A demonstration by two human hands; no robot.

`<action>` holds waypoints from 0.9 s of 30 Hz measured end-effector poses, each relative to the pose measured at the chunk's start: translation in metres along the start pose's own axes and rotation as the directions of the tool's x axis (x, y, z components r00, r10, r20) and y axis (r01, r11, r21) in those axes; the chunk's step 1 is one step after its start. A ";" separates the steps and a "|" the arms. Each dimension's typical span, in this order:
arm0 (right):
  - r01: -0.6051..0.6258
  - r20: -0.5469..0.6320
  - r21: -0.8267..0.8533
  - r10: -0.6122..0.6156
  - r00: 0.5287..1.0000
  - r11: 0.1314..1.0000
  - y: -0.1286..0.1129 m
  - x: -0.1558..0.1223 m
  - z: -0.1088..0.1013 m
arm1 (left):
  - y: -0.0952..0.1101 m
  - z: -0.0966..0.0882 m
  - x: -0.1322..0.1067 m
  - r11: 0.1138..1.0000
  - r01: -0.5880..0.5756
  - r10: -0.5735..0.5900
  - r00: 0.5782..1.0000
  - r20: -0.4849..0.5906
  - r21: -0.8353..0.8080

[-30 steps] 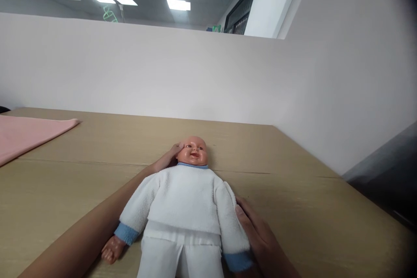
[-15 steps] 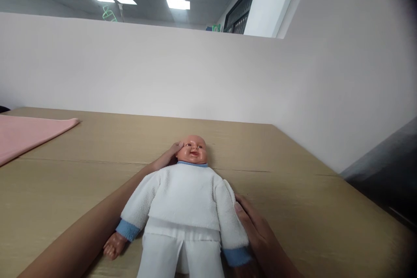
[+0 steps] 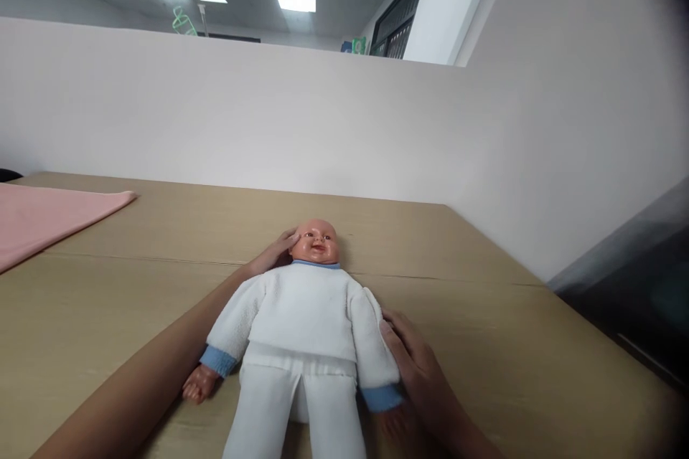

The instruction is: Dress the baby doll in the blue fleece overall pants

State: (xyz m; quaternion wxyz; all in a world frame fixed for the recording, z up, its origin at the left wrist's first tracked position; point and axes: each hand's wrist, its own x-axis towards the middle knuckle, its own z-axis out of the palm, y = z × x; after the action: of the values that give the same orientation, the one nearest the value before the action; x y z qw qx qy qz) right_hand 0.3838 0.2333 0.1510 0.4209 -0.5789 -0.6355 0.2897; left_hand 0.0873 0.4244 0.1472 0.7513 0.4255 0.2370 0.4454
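Note:
A baby doll (image 3: 309, 308) with a bald head lies face up on the table, wearing a white fleecy top with blue cuffs and collar, and white trousers. My left hand (image 3: 280, 249) cups the side of its head, on the left in the view; part of the fingers is hidden behind the head. That forearm runs alongside the doll's sleeve. Against the doll's other sleeve lies my right hand (image 3: 414, 358), thumb along the fabric and the other fingers partly out of sight behind the arm. The doll's feet are cut off by the lower frame edge.
A pink cloth (image 3: 54, 219) lies flat at the left of the brown table (image 3: 177, 222), which has a seam across it. A white partition (image 3: 242, 115) rises behind the table and continues on the right. Something dark (image 3: 635, 294) stands beyond the right table edge.
The view has shifted slightly, so the doll and both hands appear a little higher and further left. Both hands keep the same places on the doll.

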 end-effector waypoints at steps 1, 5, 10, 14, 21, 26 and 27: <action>0.016 -0.033 -0.001 -0.016 0.999 1.000 0.001 0.001 0.000 | -0.001 -0.005 0.000 0.999 -0.032 0.033 0.999 -0.040 0.005; -0.012 -0.141 0.074 0.022 0.990 0.997 0.006 0.004 0.000 | -0.002 -0.028 -0.006 0.994 -0.108 0.111 0.988 -0.110 0.035; -0.069 -0.280 0.175 0.117 0.953 0.982 0.016 0.010 -0.002 | 0.005 -0.038 -0.039 0.982 -0.155 0.177 0.958 -0.227 0.112; 0.010 -0.380 0.170 0.056 0.923 0.985 0.014 0.014 -0.007 | 0.010 -0.032 -0.089 0.965 -0.156 0.212 0.936 -0.281 0.211; 0.342 -0.524 0.058 -0.263 0.810 0.938 -0.019 -0.056 -0.008 | 0.013 -0.015 -0.180 0.927 -0.086 0.260 0.849 -0.461 0.365; 0.799 -0.088 -0.173 -0.817 0.571 0.577 -0.009 -0.187 0.000 | 0.005 0.024 -0.278 0.719 -0.093 0.537 0.703 -0.466 0.688; 0.847 0.045 -0.157 -0.853 0.520 0.508 -0.004 -0.212 0.002 | -0.003 0.034 -0.300 0.653 -0.121 0.605 0.677 -0.419 0.747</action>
State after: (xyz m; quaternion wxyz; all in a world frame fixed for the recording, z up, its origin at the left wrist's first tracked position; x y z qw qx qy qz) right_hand 0.3751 0.0257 0.1110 0.4733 -0.2306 -0.8500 -0.0163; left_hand -0.0338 0.1477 0.1560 0.3057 0.5265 0.5223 0.5972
